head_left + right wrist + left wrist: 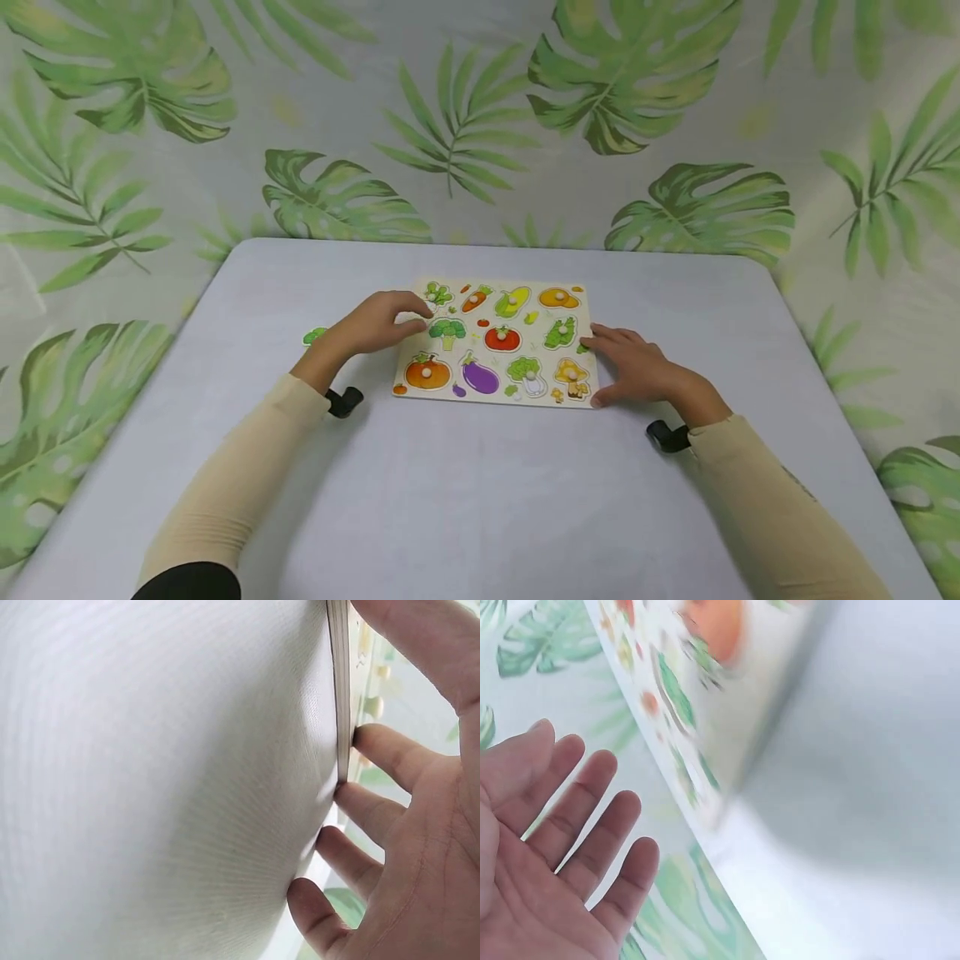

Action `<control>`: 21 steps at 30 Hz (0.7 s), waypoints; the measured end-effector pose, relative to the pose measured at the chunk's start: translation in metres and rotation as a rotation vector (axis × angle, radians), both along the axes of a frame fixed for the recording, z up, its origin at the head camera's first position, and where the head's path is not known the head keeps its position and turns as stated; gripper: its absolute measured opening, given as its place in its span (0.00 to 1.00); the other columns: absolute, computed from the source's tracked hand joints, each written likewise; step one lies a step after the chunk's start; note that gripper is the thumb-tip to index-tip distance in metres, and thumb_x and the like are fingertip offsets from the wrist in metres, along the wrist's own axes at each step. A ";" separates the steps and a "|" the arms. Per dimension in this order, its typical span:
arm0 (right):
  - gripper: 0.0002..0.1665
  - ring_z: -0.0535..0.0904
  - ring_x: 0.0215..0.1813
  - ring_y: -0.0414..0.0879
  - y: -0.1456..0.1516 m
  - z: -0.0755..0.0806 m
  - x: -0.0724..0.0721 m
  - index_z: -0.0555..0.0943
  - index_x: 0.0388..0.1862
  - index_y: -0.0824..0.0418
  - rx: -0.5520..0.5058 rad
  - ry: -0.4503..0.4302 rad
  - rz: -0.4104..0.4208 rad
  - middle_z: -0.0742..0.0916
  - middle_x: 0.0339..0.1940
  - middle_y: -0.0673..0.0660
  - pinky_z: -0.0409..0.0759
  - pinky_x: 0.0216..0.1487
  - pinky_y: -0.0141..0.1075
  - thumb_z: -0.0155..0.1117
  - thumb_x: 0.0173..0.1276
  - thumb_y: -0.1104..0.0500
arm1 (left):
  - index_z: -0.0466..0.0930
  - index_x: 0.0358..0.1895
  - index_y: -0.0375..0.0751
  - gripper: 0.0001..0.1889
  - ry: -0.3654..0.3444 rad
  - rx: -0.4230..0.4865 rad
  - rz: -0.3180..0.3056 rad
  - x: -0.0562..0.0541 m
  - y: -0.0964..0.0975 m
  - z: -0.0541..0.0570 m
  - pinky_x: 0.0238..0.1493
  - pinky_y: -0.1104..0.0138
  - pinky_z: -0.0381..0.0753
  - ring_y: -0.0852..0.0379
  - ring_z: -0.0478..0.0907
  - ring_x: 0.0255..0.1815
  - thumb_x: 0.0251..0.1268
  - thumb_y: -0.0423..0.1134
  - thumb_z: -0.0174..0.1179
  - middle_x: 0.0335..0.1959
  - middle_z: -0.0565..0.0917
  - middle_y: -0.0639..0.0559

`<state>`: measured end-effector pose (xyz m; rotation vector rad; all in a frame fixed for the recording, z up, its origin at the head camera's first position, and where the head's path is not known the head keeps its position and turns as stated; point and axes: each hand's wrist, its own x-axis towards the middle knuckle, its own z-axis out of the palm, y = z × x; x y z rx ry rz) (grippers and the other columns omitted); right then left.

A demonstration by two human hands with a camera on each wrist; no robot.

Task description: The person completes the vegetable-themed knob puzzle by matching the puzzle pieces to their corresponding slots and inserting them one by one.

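Note:
A flat wooden vegetable puzzle board (pixel 480 353) lies on the white table, printed with vegetables, many bearing small knobs. Among them are a tomato (pixel 502 339), a carrot (pixel 476 299) and an eggplant (pixel 480 378). My left hand (pixel 386 322) hovers over the board's left edge, near the broccoli (pixel 447 332); its fingers are spread and hold nothing in the left wrist view. At the opposite edge, my right hand (pixel 630 363) touches the board with extended fingertips, its thumb at the near right corner. In the right wrist view, fingertips (pixel 367 737) meet the board's side (pixel 341 690).
A green piece (pixel 314 335) lies on the table left of the board, beside the left forearm. Dark wrist cameras are strapped under both wrists. Behind the table (pixel 480 500) hangs a leaf-patterned cloth (pixel 480 108), which also shows along both sides.

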<state>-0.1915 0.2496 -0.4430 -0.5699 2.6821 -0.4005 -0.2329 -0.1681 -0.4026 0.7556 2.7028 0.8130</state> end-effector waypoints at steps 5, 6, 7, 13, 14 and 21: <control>0.58 0.51 0.79 0.68 0.001 -0.001 0.001 0.62 0.78 0.55 0.007 0.000 -0.001 0.56 0.82 0.63 0.62 0.65 0.71 0.78 0.52 0.40 | 0.83 0.55 0.37 0.14 0.008 0.025 0.120 0.012 -0.038 0.000 0.66 0.45 0.75 0.43 0.78 0.62 0.71 0.38 0.58 0.56 0.84 0.42; 0.58 0.51 0.79 0.68 0.001 -0.001 0.001 0.62 0.78 0.55 0.008 0.001 -0.001 0.56 0.82 0.63 0.62 0.65 0.71 0.78 0.52 0.40 | 0.83 0.55 0.37 0.14 0.010 0.029 0.146 0.015 -0.046 -0.001 0.65 0.44 0.75 0.43 0.78 0.62 0.71 0.38 0.58 0.57 0.84 0.42; 0.58 0.51 0.79 0.68 0.001 0.000 0.001 0.62 0.78 0.55 0.006 0.001 -0.002 0.56 0.82 0.63 0.61 0.66 0.71 0.78 0.52 0.41 | 0.82 0.55 0.36 0.14 0.014 0.029 0.168 0.017 -0.055 -0.001 0.65 0.44 0.75 0.42 0.78 0.62 0.72 0.38 0.58 0.57 0.84 0.41; 0.58 0.51 0.79 0.69 -0.001 -0.001 0.000 0.62 0.78 0.56 -0.001 0.006 0.004 0.56 0.82 0.63 0.61 0.66 0.72 0.78 0.52 0.40 | 0.81 0.55 0.32 0.15 0.050 -0.007 0.255 0.029 -0.098 -0.007 0.66 0.39 0.72 0.35 0.72 0.67 0.72 0.36 0.56 0.62 0.79 0.35; 0.58 0.52 0.79 0.69 -0.001 -0.002 0.000 0.62 0.78 0.55 0.001 0.008 0.004 0.57 0.82 0.63 0.61 0.66 0.72 0.78 0.52 0.40 | 0.81 0.55 0.32 0.15 0.051 -0.012 0.268 0.030 -0.104 -0.009 0.67 0.39 0.71 0.34 0.71 0.68 0.72 0.36 0.57 0.63 0.78 0.35; 0.58 0.52 0.79 0.68 0.000 -0.002 0.000 0.62 0.78 0.55 0.008 0.014 -0.002 0.56 0.82 0.63 0.62 0.65 0.71 0.78 0.51 0.40 | 0.79 0.57 0.32 0.17 0.010 -0.068 0.316 0.031 -0.130 -0.020 0.71 0.38 0.64 0.31 0.69 0.68 0.70 0.36 0.57 0.63 0.77 0.33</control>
